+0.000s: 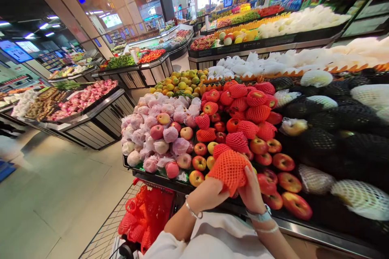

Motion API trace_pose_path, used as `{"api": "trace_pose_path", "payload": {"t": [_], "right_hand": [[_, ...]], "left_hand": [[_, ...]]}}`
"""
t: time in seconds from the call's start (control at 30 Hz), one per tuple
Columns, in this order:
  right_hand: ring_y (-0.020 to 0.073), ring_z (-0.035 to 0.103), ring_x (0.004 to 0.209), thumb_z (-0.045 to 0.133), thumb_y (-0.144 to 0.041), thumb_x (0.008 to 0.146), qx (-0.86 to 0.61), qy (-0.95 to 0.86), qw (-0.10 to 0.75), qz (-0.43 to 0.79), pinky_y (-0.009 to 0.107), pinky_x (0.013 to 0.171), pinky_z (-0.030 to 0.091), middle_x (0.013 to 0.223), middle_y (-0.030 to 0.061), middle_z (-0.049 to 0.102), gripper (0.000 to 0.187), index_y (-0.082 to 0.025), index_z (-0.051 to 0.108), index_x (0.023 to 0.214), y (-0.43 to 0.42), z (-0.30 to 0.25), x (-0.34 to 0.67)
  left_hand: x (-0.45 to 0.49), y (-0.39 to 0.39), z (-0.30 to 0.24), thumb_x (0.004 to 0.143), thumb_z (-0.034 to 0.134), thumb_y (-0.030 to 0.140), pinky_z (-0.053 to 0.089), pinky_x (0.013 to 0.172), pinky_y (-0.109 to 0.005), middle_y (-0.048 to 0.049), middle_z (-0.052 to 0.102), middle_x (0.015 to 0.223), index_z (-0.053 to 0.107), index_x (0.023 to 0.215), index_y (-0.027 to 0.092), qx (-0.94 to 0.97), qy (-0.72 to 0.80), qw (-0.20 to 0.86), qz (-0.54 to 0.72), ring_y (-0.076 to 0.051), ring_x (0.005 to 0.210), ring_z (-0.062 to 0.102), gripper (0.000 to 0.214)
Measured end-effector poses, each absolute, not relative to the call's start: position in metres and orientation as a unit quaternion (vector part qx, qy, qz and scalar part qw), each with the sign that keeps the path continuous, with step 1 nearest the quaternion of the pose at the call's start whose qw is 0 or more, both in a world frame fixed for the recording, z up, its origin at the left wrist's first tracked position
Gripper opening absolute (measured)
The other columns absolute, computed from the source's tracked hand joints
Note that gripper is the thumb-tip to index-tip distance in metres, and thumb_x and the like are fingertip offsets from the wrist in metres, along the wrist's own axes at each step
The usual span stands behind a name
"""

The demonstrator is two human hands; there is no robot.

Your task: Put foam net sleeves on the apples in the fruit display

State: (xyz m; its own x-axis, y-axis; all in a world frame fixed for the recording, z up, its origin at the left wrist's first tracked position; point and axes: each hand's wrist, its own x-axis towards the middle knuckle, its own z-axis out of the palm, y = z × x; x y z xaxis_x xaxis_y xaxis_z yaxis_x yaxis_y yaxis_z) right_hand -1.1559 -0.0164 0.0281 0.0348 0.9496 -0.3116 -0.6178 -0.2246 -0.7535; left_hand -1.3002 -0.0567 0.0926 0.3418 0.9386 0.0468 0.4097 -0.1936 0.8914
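Note:
Both hands are at a red foam fruit net (228, 169), held in front of my body above the apple display. My left hand (212, 192) grips the net's lower left edge, its fingers mostly hidden by the mesh. My right hand (251, 183) is closed round the net's right side, fingers along its edge. The net is spread wide; whether an apple is inside I cannot tell. Just beyond it lie bare red-yellow apples (199, 163) and apples in red foam nets (237, 141). More bare apples (289, 182) sit right of my right hand.
Plastic-wrapped pink apples (148, 119) fill the display's left part, with yellow-green fruit (182, 83) behind. Dark and white netted fruit (354, 194) lies at right. A wire cart (105, 230) with a heap of red foam nets (146, 214) stands at my left. An onion stand (88, 97) is across the aisle.

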Motion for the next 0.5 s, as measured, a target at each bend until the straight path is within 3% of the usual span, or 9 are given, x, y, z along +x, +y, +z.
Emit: {"api": "trace_pose_path", "payload": {"t": [0.07,0.17,0.23,0.3,0.37,0.5], "right_hand": [[0.027,0.044,0.138,0.073,-0.059,0.07,-0.425,-0.193,0.611,0.639,0.05,0.116,0.034,0.141,0.0031,0.056,0.058,-0.031,0.061,0.12,-0.009,0.022,-1.148],[0.0263,0.049,0.133,0.068,-0.056,0.077,-0.432,-0.246,0.642,0.584,0.049,0.114,0.036,0.14,0.0048,0.056,0.055,-0.029,0.058,0.124,-0.004,0.018,-1.137],[0.0259,0.052,0.13,0.062,-0.052,0.084,-0.428,-0.32,0.642,0.55,0.047,0.112,0.038,0.141,0.0071,0.056,0.054,-0.027,0.055,0.131,-0.006,0.02,-1.136],[0.0271,0.053,0.128,0.059,-0.049,0.087,-0.417,-0.404,0.627,0.519,0.046,0.11,0.04,0.141,0.0099,0.055,0.052,-0.024,0.054,0.133,-0.013,0.026,-1.138],[0.0289,0.053,0.128,0.059,-0.047,0.088,-0.402,-0.487,0.605,0.485,0.046,0.109,0.041,0.139,0.0113,0.057,0.05,-0.022,0.055,0.132,-0.02,0.032,-1.143],[0.0315,0.053,0.128,0.06,-0.044,0.088,-0.344,-0.636,0.553,0.414,0.049,0.109,0.039,0.136,0.0107,0.059,0.047,-0.025,0.057,0.131,-0.026,0.042,-1.145]], "left_hand": [[-1.315,-0.067,0.101,0.089,0.056,0.029,0.043,0.109,-0.039,-0.0105,0.067,0.127,0.065,0.121,0.02,0.694,0.44,0.458,0.34,-0.027,0.123,0.058,0.034],[-1.329,-0.07,0.095,0.094,0.048,0.04,0.056,0.084,-0.034,-0.0064,0.073,0.1,0.07,0.099,0.022,0.523,0.423,0.492,0.553,-0.02,0.092,0.068,0.029],[-1.328,-0.063,0.081,0.089,0.055,0.05,0.058,0.071,-0.032,-0.0044,0.071,0.102,0.066,0.101,0.024,0.359,0.418,0.529,0.645,-0.018,0.085,0.067,0.03],[-1.321,-0.054,0.065,0.08,0.062,0.061,0.059,0.07,-0.038,-0.0073,0.067,0.118,0.061,0.115,0.027,0.27,0.373,0.652,0.603,-0.023,0.092,0.067,0.048],[-1.313,-0.049,0.053,0.078,0.057,0.071,0.058,0.071,-0.045,-0.012,0.066,0.12,0.059,0.122,0.025,0.244,0.305,0.766,0.511,-0.027,0.093,0.069,0.064],[-1.302,-0.052,0.048,0.075,0.063,0.067,0.058,0.069,-0.04,-0.0148,0.073,0.102,0.067,0.112,0.013,0.23,0.264,0.807,0.476,-0.026,0.083,0.071,0.065]]}}
